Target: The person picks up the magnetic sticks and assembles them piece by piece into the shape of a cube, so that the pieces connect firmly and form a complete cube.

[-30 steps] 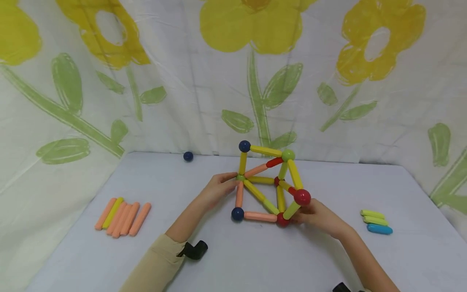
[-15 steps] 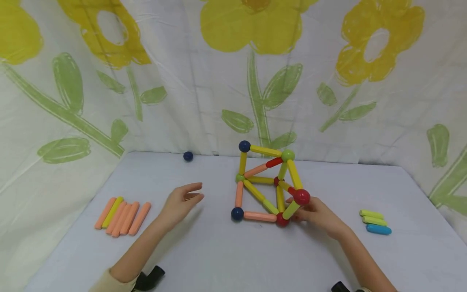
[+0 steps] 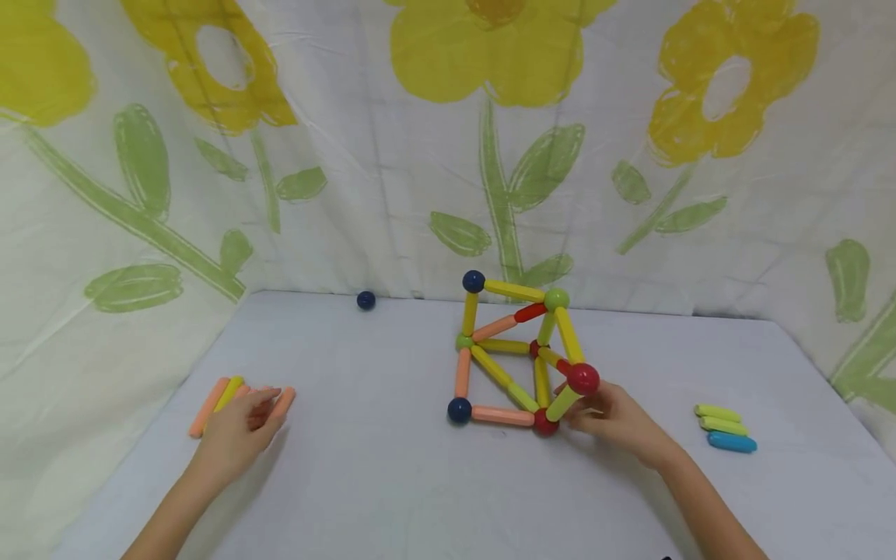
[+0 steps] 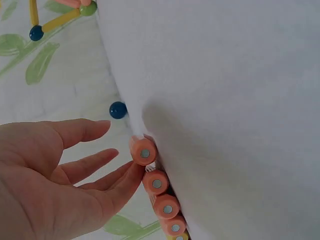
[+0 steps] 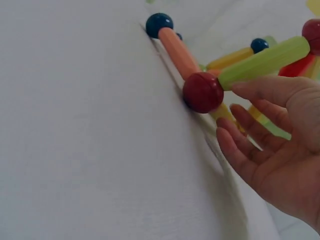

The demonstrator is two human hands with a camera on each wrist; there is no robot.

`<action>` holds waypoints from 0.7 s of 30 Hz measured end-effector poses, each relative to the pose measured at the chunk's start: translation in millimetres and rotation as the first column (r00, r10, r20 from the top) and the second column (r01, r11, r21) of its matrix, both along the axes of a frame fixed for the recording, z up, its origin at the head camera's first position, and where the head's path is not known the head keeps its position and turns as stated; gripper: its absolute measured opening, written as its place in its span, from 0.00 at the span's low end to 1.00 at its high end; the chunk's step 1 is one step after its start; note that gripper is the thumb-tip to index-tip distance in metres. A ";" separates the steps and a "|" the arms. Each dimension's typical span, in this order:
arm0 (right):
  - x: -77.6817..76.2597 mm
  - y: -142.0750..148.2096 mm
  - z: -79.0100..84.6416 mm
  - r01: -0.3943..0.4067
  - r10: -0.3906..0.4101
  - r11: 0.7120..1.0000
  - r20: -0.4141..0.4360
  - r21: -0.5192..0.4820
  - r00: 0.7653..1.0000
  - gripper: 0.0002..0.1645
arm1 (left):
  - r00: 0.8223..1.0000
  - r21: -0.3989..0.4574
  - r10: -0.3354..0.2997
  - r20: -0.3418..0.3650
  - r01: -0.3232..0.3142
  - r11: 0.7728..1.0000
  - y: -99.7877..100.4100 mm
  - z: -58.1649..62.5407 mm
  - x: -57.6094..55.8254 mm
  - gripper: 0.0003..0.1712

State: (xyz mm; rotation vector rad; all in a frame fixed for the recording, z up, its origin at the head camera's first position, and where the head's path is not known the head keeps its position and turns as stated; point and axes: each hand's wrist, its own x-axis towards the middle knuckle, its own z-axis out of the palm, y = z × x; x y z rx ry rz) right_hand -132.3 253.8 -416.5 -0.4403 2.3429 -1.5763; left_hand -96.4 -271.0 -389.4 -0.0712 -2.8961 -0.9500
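Observation:
My left hand [image 3: 231,437] reaches over the row of orange magnetic rods [image 4: 156,182] at the table's left. In the left wrist view, fingertips touch the end rod [image 4: 144,151], with the thumb apart from it; the hand hides part of the row. A built frame of magnetic rods and balls [image 3: 502,416] stands mid-table. My right hand [image 3: 625,426] is at its near right corner. There the thumb touches a light green rod [image 5: 265,62] above a red ball [image 5: 203,92]. The other fingers extend loosely behind that rod.
A dark blue ball [image 3: 366,300] lies at the table's back edge. Among the left rods is a yellow rod [image 3: 229,393]. Two yellow-green rods [image 3: 722,425] and a blue rod [image 3: 732,442] lie at the right. A flowered cloth [image 3: 392,194] hangs behind.
My left hand has let go of the frame's green ball and moved left and nearer to the orange rods. The right hand and the frame stay in place.

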 end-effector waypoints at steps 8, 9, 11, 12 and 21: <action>10.3 -6.3 -16.0 -0.022 0.027 0.999 -0.114 0.045 0.993 0.20 | 0.995 0.053 -0.066 0.080 0.062 0.997 0.3 -7.5 0.5 0.29; 11.4 -7.7 -17.6 -0.003 0.011 0.998 -0.132 0.058 0.991 0.18 | 0.993 0.056 -0.071 0.089 0.067 0.996 1.4 -7.9 0.0 0.30; 13.4 -10.2 -20.6 0.033 -0.020 0.996 -0.161 0.079 0.987 0.17 | 0.992 0.046 -0.083 0.096 0.079 0.996 4.2 -8.3 -1.7 0.32; 14.4 -11.1 -21.9 0.050 -0.034 0.995 -0.173 0.087 0.984 0.16 | 0.991 0.044 -0.091 0.103 0.086 0.995 5.7 -8.3 -2.7 0.33; 20.7 -14.4 -28.0 0.107 -0.080 0.990 -0.253 0.094 0.964 0.13 | 0.979 0.088 -0.105 0.177 0.090 0.992 28.6 0.1 -13.9 0.29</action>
